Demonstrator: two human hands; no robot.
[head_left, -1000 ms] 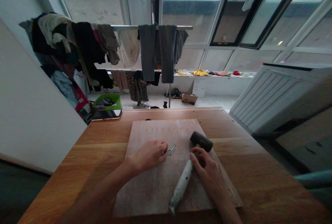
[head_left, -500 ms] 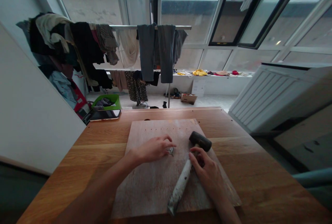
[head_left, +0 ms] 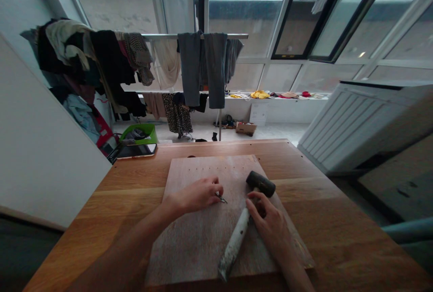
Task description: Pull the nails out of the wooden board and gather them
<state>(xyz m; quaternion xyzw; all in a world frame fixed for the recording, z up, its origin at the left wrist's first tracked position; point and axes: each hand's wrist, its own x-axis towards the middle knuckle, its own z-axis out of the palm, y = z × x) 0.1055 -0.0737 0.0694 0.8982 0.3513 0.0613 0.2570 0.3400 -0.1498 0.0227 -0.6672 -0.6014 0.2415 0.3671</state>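
Note:
A pale wooden board (head_left: 192, 238) lies on the table, with a row of small dark dots near its far edge. My left hand (head_left: 204, 193) is over the middle of the board, its fingers curled closed on several metal nails (head_left: 221, 198) whose ends stick out below the fingertips. Lying slantwise on the right half of the board is a hammer with a black head (head_left: 260, 184) and a worn whitish handle (head_left: 234, 242). My right hand (head_left: 270, 222) is closed around the upper handle, just below the head; part of its grip is hidden.
The wooden table (head_left: 324, 220) extends around the board. A phone (head_left: 137, 150) lies at its far left corner. Beyond stand a green basket (head_left: 149, 133), a rack of hanging clothes (head_left: 189, 69) and a cardboard box (head_left: 246, 128) on the floor. A white ribbed unit (head_left: 341, 125) is on the right.
My left fingers have curled in around the nails, which lay more exposed beneath the fingertips before. The right hand and the hammer have stayed put.

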